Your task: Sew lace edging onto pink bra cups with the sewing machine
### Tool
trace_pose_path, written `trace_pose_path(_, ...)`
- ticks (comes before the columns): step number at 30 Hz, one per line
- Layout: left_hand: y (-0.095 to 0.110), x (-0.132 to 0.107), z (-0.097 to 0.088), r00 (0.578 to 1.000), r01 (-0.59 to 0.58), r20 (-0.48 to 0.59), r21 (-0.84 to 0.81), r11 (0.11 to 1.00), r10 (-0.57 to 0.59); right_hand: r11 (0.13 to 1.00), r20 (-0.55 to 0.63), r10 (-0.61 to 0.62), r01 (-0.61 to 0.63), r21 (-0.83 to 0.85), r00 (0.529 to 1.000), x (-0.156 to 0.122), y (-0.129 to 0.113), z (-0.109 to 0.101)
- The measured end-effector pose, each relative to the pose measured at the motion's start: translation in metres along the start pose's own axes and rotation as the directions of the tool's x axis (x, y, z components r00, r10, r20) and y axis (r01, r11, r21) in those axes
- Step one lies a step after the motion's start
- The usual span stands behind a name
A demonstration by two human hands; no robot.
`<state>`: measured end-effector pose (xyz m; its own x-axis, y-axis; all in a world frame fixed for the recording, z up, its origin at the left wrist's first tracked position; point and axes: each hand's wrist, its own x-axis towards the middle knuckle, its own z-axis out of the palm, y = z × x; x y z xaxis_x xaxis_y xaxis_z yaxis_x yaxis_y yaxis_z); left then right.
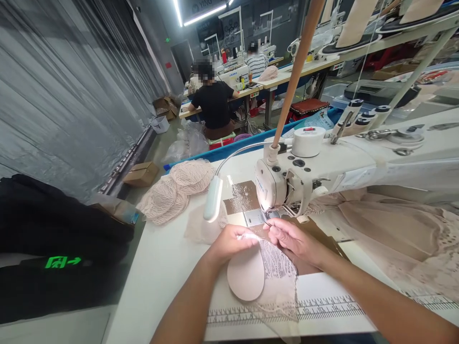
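Note:
Just in front of the sewing machine's needle area, my left hand pinches the upper edge of a smooth pale bra cup. A piece of beige lace fabric joins the cup near those fingers and hangs right and down over the table edge. My right hand is closed beside the needle, above the lace. A thin dark tip shows at its fingers, too small to name. The sewing machine stands right behind both hands, and its small lamp lights the fingertips.
Stacked lace cups lie at the table's left rear, with a sheer fabric piece nearer. A printed ruler runs along the front edge. Beige garments cover the right side. A wooden pole rises behind the machine. People sit at machines beyond.

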<state>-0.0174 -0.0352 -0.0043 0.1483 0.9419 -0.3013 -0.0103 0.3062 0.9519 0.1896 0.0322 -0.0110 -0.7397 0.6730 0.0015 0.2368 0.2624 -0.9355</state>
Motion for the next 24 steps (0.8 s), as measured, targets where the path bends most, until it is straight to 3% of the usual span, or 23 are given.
trace_pose_path(6,0.004,-0.003,-0.001,1.000,0.019,0.013,-0.003,1.000,-0.019,0.998,0.049,-0.024,0.026,-0.054,0.999,-0.006,-0.003,-0.009)
trace_pose_path(9,0.005,-0.003,-0.002,1.000,0.019,0.021,-0.007,1.000,-0.019,0.998,0.057,-0.044,0.047,-0.043,0.997,-0.004,-0.004,-0.006)
trace_pose_path(15,0.000,0.001,-0.002,0.999,-0.017,0.039,-0.001,1.000,0.017,0.999,0.054,0.050,-0.048,-0.023,0.997,-0.003,-0.008,0.003)
trace_pose_path(24,-0.002,0.002,0.002,0.999,-0.004,0.050,-0.039,0.999,0.006,0.999,0.013,0.012,-0.012,-0.037,1.000,-0.001,-0.010,0.011)
